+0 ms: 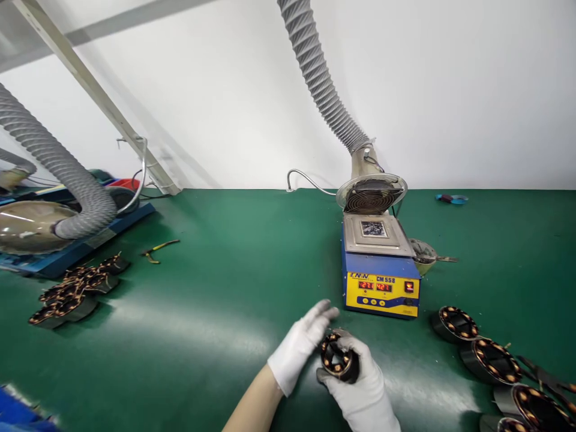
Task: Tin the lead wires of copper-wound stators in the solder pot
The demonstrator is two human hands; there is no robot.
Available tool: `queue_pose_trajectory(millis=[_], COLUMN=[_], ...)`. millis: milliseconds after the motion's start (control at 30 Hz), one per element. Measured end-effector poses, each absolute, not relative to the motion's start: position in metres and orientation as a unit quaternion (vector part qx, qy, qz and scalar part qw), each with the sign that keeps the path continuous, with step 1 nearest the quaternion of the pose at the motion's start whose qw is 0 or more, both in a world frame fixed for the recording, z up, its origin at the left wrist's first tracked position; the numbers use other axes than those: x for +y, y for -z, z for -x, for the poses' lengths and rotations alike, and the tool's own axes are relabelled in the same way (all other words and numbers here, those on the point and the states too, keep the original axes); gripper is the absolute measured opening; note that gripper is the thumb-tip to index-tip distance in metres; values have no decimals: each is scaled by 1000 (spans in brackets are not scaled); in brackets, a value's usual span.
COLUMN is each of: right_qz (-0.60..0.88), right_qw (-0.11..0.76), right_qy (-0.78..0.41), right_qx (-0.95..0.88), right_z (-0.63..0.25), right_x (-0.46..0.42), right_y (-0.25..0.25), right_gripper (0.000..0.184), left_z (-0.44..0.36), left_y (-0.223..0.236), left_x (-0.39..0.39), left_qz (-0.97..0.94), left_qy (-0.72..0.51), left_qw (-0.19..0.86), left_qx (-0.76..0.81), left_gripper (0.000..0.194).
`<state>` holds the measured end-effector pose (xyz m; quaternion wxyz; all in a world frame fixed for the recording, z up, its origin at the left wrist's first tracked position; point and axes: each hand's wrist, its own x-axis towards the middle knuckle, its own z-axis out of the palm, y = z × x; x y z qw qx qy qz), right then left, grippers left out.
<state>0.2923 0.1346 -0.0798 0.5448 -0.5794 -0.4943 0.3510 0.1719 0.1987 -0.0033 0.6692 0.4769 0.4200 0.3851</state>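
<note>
Our gloved right hand (362, 390) grips a wound stator (338, 360) — left hand (301, 342) spread beside it; the solder pot (380, 264) stands near, so a careless reach could burn us.

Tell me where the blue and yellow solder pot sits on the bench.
In the head view the solder pot stands right of centre on the green mat, directly under the fume hose's round intake and just beyond the gloved hands.
</note>
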Motion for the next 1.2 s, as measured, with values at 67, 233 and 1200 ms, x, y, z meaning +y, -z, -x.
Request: queue_pose_trajectory(millis=[67,233,1200], right_qz=[603,599,575], right_qw=[520,506,433], right_qy=[-302,-277,-119], right_qx=[-524,-555,-684], right_z=[-292,-293,-303], right_x=[135,137,143], right_y=[80,73,51], right_gripper=[46,43,49], left_z=[-185,-191,-180], left_y=[6,6,-11], left_x=[192,194,196], left_qz=[-460,-272,-434], left_qy=[-362,-511,-342], left_qw=[693,713,638], left_qx=[421,395,537], left_gripper=[48,37,36])
